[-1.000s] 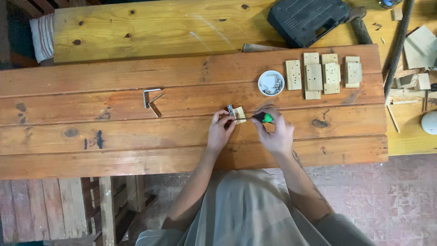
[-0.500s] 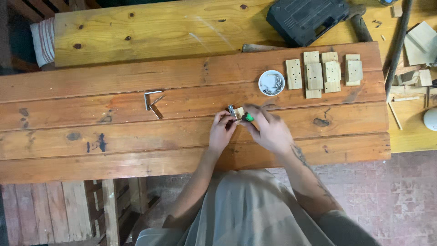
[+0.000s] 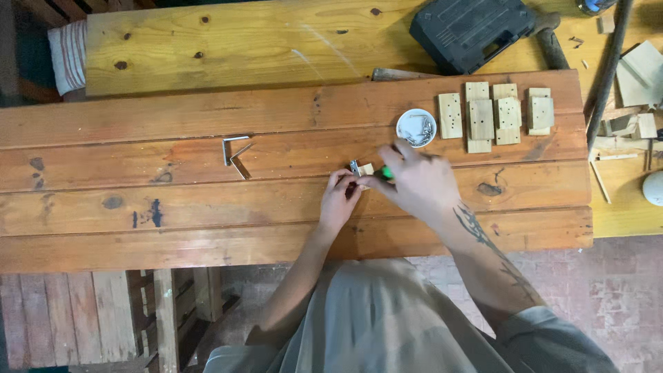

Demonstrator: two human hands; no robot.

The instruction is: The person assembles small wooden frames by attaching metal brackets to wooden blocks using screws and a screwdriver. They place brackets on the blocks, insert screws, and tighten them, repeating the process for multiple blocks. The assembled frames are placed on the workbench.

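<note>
Small wood block (image 3: 367, 168) between both hands

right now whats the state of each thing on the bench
left hand: pinching the small wooden block, steadying it on the plank
right hand: closed around a green-handled tool at the block
small wooden block: held between both hands, metal piece at its left end
white dish: open, holding metal screws
drilled wooden pieces: lying flat in a row
black case: shut
metal brackets: loose, untouched

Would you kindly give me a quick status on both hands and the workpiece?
Left hand pinching small wood block on bench. Right hand on green-handled tool at the block. Screw dish close behind.
</note>
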